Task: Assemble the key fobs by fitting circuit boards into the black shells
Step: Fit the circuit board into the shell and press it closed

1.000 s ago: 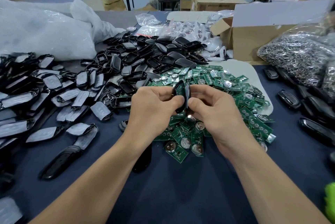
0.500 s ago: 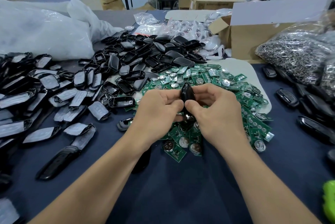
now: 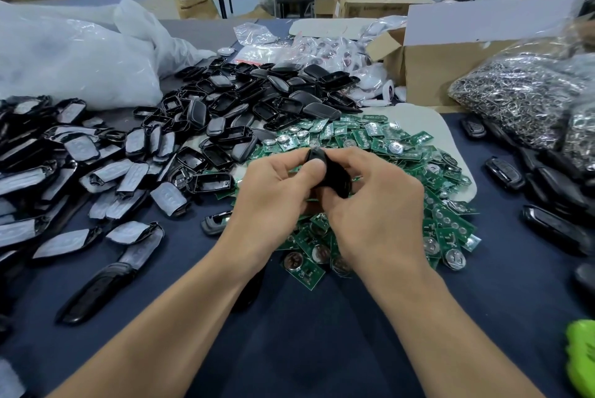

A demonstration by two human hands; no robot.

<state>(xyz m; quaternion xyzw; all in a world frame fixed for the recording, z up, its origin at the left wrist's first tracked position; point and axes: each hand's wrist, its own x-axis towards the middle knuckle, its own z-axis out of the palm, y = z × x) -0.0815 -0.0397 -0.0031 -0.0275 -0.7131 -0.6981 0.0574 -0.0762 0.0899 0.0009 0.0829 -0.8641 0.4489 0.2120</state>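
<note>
Black shells (image 3: pixel 244 98), green circuit boards (image 3: pixel 380 136), navy table (image 3: pixel 322 333)

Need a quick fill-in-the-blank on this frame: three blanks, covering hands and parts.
1. The left hand and right hand together grip one ____ key fob.
2. Beneath them lies a pile of ____ circuit boards.
3. The bag of metal rings sits on the person's ____ side.

Missing words: black; green; right.
</note>
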